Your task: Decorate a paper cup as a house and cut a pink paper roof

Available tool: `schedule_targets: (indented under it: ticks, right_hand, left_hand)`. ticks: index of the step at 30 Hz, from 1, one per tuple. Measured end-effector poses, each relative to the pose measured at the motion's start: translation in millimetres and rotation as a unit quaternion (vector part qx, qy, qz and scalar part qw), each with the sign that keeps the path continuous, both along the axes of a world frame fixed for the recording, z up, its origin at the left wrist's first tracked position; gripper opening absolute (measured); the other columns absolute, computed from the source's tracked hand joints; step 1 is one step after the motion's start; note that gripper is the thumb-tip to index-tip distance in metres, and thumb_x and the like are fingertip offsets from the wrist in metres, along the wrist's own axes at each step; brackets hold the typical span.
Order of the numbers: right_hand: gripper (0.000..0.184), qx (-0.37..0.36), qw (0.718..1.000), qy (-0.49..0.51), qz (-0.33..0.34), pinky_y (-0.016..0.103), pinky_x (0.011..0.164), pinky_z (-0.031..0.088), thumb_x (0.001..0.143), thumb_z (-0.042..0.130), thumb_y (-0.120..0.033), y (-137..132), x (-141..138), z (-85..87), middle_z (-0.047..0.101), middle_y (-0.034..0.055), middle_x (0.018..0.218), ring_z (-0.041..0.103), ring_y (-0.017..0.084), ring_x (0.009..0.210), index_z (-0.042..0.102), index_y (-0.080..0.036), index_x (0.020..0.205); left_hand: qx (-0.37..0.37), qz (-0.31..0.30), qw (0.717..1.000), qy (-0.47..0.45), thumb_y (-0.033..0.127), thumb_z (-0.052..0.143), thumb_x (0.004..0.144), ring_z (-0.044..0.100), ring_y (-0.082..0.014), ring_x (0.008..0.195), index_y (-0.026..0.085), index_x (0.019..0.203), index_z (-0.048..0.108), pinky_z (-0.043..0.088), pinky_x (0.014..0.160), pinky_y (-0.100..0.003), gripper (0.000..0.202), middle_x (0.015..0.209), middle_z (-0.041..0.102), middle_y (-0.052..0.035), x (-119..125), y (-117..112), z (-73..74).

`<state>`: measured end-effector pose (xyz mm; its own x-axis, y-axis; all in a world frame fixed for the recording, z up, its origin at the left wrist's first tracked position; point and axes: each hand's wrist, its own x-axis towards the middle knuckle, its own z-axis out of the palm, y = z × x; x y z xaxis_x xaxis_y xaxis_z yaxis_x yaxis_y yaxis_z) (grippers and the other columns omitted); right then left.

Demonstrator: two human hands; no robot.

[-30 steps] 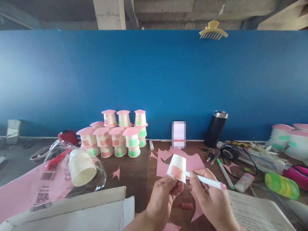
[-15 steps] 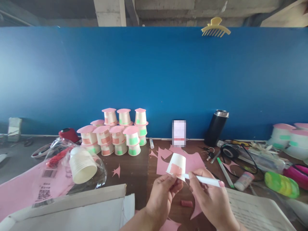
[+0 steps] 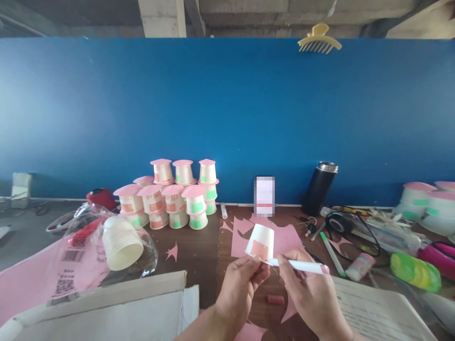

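My left hand (image 3: pixel 245 279) pinches the rim of a white paper cup (image 3: pixel 263 234), which is held upside down and a little tilted. A red-pink block of colour (image 3: pixel 259 249) covers part of the cup's side near the rim. In my right hand (image 3: pixel 309 289) is a white marker (image 3: pixel 302 266) with a pink end, its tip at the cup's lower edge beside the coloured block. Whether the tip touches the paper I cannot tell. A red marker cap (image 3: pixel 275 299) lies on the table between my wrists.
Stacked, decorated cups with pink paper roofs (image 3: pixel 174 192) stand at the left back. Plain nested cups (image 3: pixel 122 248) lie in a plastic bag. Pink paper scraps (image 3: pixel 284 237), a green marker (image 3: pixel 332 255), a black bottle (image 3: pixel 320 189), a cardboard box (image 3: pixel 106 308) and a printed sheet (image 3: pixel 384 308) surround my hands.
The marker's tip has shifted slightly left along the cup's lower edge, and the cup has turned a little. Both hands keep their grips.
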<state>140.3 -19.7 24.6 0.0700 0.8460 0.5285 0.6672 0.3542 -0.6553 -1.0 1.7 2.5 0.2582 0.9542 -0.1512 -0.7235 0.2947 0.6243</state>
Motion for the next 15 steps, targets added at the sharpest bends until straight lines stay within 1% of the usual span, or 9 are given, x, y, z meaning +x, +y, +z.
schedule_targets:
  ticks: [4,9,15]
  right_hand:
    - [0.029,0.01,1.0,0.002,-0.014,0.022,0.045,0.043,0.091,0.051,-0.041,0.8,-0.1,0.5,0.057,-0.0035,0.052,0.054,0.013,0.043,0.055,-0.022,0.07]
    - [0.027,0.012,1.0,0.006,-0.021,0.022,0.044,0.046,0.091,0.052,-0.042,1.5,1.4,-0.9,0.061,-0.0021,0.055,0.057,0.014,0.044,0.057,-0.022,0.074]
    - [0.023,0.035,0.999,0.015,-0.039,0.022,0.045,0.049,0.091,0.052,-0.041,3.0,3.2,-5.7,0.065,0.0004,0.061,0.06,0.015,0.047,0.059,-0.022,0.079]
  left_hand:
    - [-0.004,-0.005,1.0,0.006,0.029,0.083,0.067,0.062,-0.0137,0.073,0.008,0.069,0.073,0.049,0.079,-0.027,0.023,0.07,0.068,-0.0075,0.3,0.7,-1.5]
    - [0.001,-0.012,1.0,0.025,0.031,0.082,0.068,0.062,-0.015,0.072,0.008,0.07,0.073,0.048,0.078,-0.028,0.025,0.071,0.069,-0.009,0.8,0.9,-3.6]
    - [0.002,-0.011,0.999,0.03,0.03,0.082,0.068,0.061,-0.0142,0.071,0.007,0.069,0.073,0.048,0.078,-0.028,0.024,0.07,0.068,-0.0086,1.2,-0.4,-1.5]
